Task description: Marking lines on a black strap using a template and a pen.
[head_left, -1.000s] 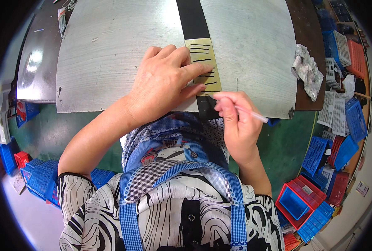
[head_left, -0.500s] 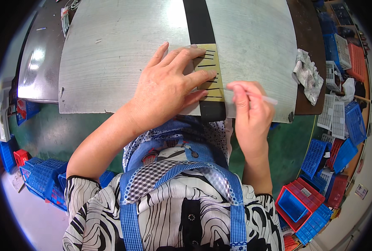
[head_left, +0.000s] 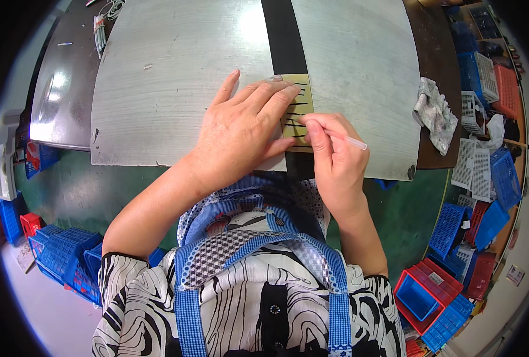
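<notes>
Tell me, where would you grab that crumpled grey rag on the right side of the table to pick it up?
Probably pinch the crumpled rag at its bunched-up middle, coming straight down from above. It lies loose in soft folds on the dark strip of table with nothing on top of it, and those raised folds give fingers something to close on. Both hands are busy at the yellow plate.

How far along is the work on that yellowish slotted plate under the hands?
Done: the yellowish plate lies on the dark strip between the metal sheets, and thin dark pieces sit in several of its slots. In hand: the left hand presses the plate flat while the right hand holds a thin white tool at its lower slots. Left: the hands cover part of the plate, so the remaining slots cannot be counted.
</notes>
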A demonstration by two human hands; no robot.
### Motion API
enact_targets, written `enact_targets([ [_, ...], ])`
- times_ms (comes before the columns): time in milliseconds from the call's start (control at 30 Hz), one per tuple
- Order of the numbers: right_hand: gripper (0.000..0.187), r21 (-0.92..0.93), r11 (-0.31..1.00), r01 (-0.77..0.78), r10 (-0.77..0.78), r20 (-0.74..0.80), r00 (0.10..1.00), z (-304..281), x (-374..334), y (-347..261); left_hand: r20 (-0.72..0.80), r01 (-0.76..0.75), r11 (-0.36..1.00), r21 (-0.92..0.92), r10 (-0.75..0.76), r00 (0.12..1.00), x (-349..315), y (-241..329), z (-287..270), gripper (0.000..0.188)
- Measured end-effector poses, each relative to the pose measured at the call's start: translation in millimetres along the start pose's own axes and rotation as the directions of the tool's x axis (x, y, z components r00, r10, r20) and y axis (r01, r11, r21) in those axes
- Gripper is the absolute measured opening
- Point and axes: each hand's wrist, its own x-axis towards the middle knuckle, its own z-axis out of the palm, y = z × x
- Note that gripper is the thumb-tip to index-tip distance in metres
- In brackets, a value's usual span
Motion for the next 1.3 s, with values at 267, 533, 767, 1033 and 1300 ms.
enact_targets([
  [267,0.013,0.022,1.000,-0.007,0.008,-0.040,0.999,-1.1,6.0,5.2,0.005,0.026,0.999,-0.032,-0.026,1.000,-0.3,-0.9,-1.1,0.081],
  [533,0.012,-0.056,0.998,0.041,-0.047,-0.106,0.993,4.0,20.2,6.7,-0.009,0.028,0.998,-0.053,-0.029,1.000,0.4,-0.8,-1.0,0.083],
  [767,0.013,-0.155,0.988,0.029,-0.052,-0.152,0.987,-0.8,31.0,13.3,0.054,-0.019,1.000,0.001,0.019,0.998,-2.2,-0.4,-3.4,0.057],
  [1033,0.011,-0.217,0.976,0.016,-0.042,-0.117,0.992,4.0,38.5,11.4,0.068,-0.013,1.000,-0.010,0.013,0.998,-3.6,0.3,-3.7,0.044],
  [1300,0.015,-0.153,0.987,0.053,-0.065,-0.075,0.995,3.6,46.7,13.7,0.063,-0.015,1.000,0.010,0.014,0.998,-3.7,2.0,-4.8,0.045],
])
